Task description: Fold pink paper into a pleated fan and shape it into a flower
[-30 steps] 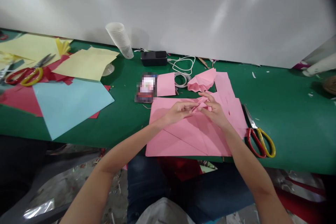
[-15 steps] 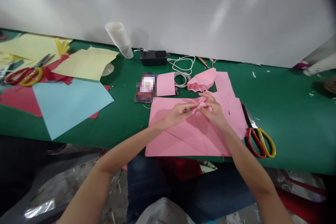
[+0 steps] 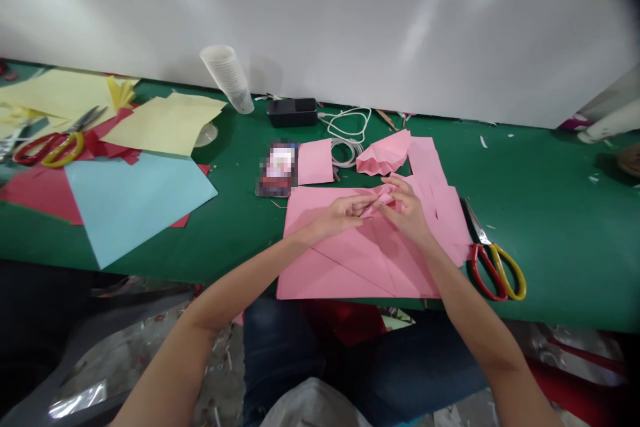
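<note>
Both hands hold a small folded piece of pink paper (image 3: 382,199) between their fingers. My left hand (image 3: 345,215) grips its left side, fingers closed together. On the other side, my right hand (image 3: 406,208) pinches it with thumb and fingers. Below them lies a stack of pink paper sheets (image 3: 325,273) with crease lines on the top one. Just beyond the hands is a pleated pink paper piece (image 3: 384,153). More cut pink sheets (image 3: 445,213) spread to the right, partly under the stack. The folded paper's exact shape is partly hidden by the fingers.
Scissors (image 3: 493,260) with red and yellow handles lie right of the stack. A phone (image 3: 277,168), a pink square (image 3: 315,161), a black adapter (image 3: 293,112) with white cable and stacked plastic cups (image 3: 227,77) sit behind. Blue paper (image 3: 135,200), yellow sheets and more scissors (image 3: 65,143) are left.
My left thumb has shifted slightly on the small folded paper, showing more of its lower edge. Both hands stay in nearly the same place.
</note>
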Available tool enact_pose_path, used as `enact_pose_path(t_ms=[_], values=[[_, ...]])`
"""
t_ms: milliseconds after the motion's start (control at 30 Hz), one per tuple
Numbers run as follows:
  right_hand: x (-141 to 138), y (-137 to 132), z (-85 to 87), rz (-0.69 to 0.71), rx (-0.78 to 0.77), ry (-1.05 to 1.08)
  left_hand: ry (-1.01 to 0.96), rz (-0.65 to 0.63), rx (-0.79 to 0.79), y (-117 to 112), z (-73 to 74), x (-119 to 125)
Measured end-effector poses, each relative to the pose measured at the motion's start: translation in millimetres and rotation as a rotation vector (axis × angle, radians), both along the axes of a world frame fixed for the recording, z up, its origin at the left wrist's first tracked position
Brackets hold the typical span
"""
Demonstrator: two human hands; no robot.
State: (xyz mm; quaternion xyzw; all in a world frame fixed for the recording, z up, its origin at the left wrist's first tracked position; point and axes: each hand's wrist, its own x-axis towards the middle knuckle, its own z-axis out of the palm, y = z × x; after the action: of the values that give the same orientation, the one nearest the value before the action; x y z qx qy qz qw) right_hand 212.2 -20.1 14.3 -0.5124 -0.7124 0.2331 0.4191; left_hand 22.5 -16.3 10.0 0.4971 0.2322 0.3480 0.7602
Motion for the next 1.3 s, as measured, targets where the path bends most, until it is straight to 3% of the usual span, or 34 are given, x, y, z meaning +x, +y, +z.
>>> enact_pose_path(t_ms=[133, 267, 667, 1033, 1300], values=[[-4, -1, 0.8, -0.011, 0.01, -0.028, 0.097, 0.106, 0.077, -3, -2.3, 4], [-5, -2, 0.5, -0.051, -0.011, -0.011, 0.093, 0.101, 0.101, -5, -3.9, 7], [-13, -5, -1.2, -0.134, -0.207, 0.444, 0.04, 0.138, -0.06, -6, 6.2, 2], [-24, -15, 7.0, -0.157, -0.271, 0.472, 0.132, 0.362, -0.056, -8, -1.0, 9], [-25, -21, 7.5, -0.136, -0.209, 0.48, 0.172, 0.338, -0.157, -4, 3.2, 6]])
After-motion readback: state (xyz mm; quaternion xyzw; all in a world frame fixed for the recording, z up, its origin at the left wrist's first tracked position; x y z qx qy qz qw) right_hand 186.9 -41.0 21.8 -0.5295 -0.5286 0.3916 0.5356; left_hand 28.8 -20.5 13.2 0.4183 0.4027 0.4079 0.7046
